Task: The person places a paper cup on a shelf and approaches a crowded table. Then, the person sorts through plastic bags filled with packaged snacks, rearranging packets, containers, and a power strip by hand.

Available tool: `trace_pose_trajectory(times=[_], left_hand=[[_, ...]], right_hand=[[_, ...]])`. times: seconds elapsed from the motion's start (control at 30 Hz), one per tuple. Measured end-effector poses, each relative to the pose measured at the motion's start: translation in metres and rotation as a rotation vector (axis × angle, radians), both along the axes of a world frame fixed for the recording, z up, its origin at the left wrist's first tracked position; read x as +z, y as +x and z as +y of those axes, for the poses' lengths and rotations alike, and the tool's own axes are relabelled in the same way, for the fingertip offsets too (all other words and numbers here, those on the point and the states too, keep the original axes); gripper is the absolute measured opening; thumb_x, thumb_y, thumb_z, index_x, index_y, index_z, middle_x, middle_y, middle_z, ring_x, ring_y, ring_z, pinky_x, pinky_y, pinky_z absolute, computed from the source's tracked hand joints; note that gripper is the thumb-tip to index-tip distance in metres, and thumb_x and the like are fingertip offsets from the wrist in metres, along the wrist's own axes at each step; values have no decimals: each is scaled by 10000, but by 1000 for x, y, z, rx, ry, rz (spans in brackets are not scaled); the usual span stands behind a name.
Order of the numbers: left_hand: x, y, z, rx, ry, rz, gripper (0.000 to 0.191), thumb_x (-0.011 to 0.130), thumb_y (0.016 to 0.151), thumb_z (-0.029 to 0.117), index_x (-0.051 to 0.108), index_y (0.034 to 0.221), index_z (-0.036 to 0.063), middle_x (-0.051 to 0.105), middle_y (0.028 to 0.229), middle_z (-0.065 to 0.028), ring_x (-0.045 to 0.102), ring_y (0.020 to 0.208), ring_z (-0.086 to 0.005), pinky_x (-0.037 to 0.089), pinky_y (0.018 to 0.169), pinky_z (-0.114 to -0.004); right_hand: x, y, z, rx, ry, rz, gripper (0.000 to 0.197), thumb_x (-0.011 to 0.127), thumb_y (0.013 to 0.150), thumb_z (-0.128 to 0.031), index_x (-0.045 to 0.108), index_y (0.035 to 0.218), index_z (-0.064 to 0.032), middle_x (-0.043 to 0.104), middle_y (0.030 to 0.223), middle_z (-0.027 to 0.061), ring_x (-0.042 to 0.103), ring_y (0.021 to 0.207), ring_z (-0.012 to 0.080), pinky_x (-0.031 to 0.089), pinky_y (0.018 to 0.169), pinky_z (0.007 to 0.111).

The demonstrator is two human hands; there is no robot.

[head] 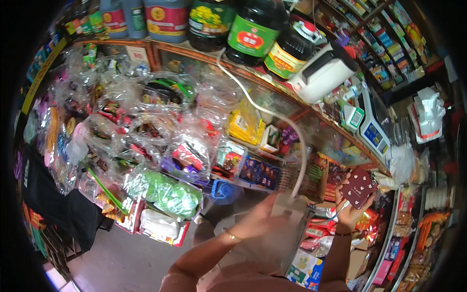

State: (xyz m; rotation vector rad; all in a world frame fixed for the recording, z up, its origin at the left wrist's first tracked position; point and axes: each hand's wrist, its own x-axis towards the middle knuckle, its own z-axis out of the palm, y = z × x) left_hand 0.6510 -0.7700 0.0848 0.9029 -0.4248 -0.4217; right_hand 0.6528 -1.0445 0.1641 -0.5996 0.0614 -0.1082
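My left hand, motion-blurred, grips a white power strip by its near side. From the strip's top a thick white cord loops up over the counter edge. My right hand holds up a maroon device with white hearts, perhaps a power bank or a cased phone; small writing is on it. A thin charging cable with a white plug runs beside that device toward the strip. Whether the plug sits in the device I cannot tell.
Bagged goods pile up on the left. Large sauce and oil jugs, a white electric kettle and a scale stand along the wooden glass counter. A blue bottle is below. Shelves of packets line the right.
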Motion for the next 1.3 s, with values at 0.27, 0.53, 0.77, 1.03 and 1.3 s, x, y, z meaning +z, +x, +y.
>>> trace_pose_trajectory(times=[0.27, 0.53, 0.77, 1.03, 1.3], left_hand=[[-167, 130, -129, 219, -124, 576, 312, 552, 912, 134, 465, 1202, 57, 563, 1011, -19, 561, 878, -98, 483, 768, -270], [-271, 230, -206, 556, -167, 713, 263, 578, 906, 189, 524, 1112, 33, 593, 952, -48, 574, 828, -124, 497, 699, -274], [-292, 279, -267, 886, -315, 839, 311, 583, 900, 196, 467, 1131, 24, 571, 1002, -65, 548, 924, -157, 467, 795, -317], [-301, 290, -229, 530, 651, 704, 426, 643, 829, 240, 492, 1121, -30, 617, 917, -153, 617, 739, -194, 499, 648, -324], [-296, 178, -166, 754, 462, 775, 257, 514, 945, 206, 561, 1054, -22, 636, 830, -82, 614, 749, -138, 506, 690, -261]], right_hand=[[-65, 46, -103, -134, -612, 22, 743, 615, 831, -428, 297, 1372, -29, 411, 1349, 155, 428, 1236, 281, 352, 1047, 401], [-167, 142, -115, -30, -687, 308, 806, 763, 716, -266, 327, 1337, 5, 475, 1274, 145, 498, 1153, 277, 392, 1007, 397], [-218, 209, -120, 135, -836, 539, 707, 682, 720, -55, 340, 1338, -24, 526, 1168, 92, 533, 1030, 178, 422, 913, 294], [-257, 256, -80, 331, -1269, 313, 733, 722, 707, -59, 308, 1306, 22, 481, 1169, 100, 510, 1018, 168, 427, 904, 303], [-307, 291, 8, 376, -1543, 98, 785, 799, 645, -234, 373, 1231, 69, 494, 1129, 214, 520, 1033, 330, 423, 897, 392]])
